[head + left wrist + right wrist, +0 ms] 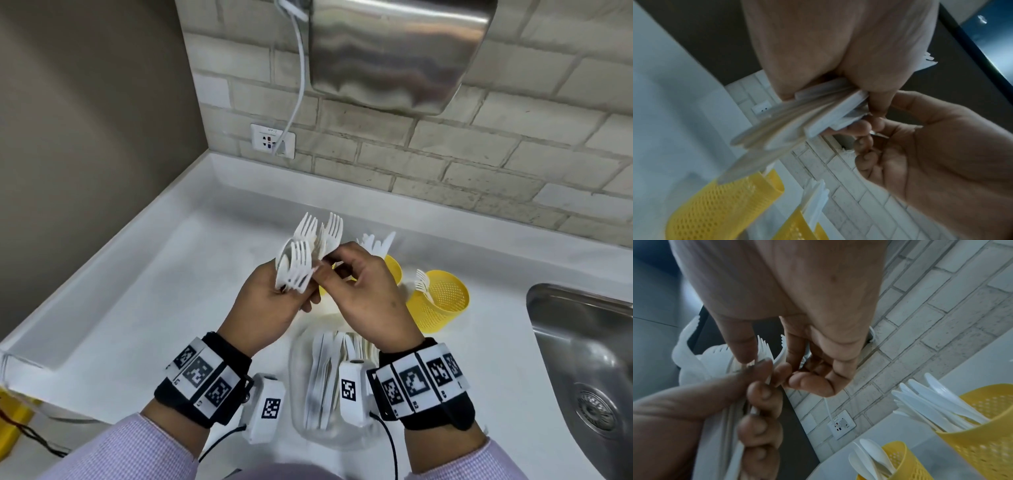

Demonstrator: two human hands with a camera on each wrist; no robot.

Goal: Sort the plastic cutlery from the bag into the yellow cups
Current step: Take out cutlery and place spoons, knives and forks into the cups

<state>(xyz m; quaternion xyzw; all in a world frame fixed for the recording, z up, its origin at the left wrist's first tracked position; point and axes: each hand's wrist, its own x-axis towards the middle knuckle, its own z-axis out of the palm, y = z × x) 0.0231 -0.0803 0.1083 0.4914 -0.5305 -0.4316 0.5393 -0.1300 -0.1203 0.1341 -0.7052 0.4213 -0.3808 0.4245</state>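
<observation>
A white counter (144, 308) with a raised rim runs into a corner where a grey wall meets pale brick (479, 161); a steel dryer (400, 51) hangs on the brick with its white cord (298, 99) plugged into a socket (273, 140), and a steel sink (582, 363) is set into the counter on the right. Above the counter, the left hand (270, 308) clenches a fanned bunch of white plastic forks (305, 253) by their flat handles, tines pointing up and away, while the right hand (363, 291) pinches one fork of the bunch between thumb and fingertips, just beside the left thumb. Beyond the hands stand perforated yellow cups: the middle one (392, 269), partly hidden behind the right hand, holds knives (380, 243), and the right one (440, 301), lying tilted, holds a few forks. The right-wrist view shows a third cup (898, 462) with spoons (869, 457) in it. Near the wrists lies a clear, crinkled bag (308, 387) on the counter, with more white cutlery (325, 370) stacked flat inside. Both wrists wear black bands with printed square markers, over lilac sleeves.
</observation>
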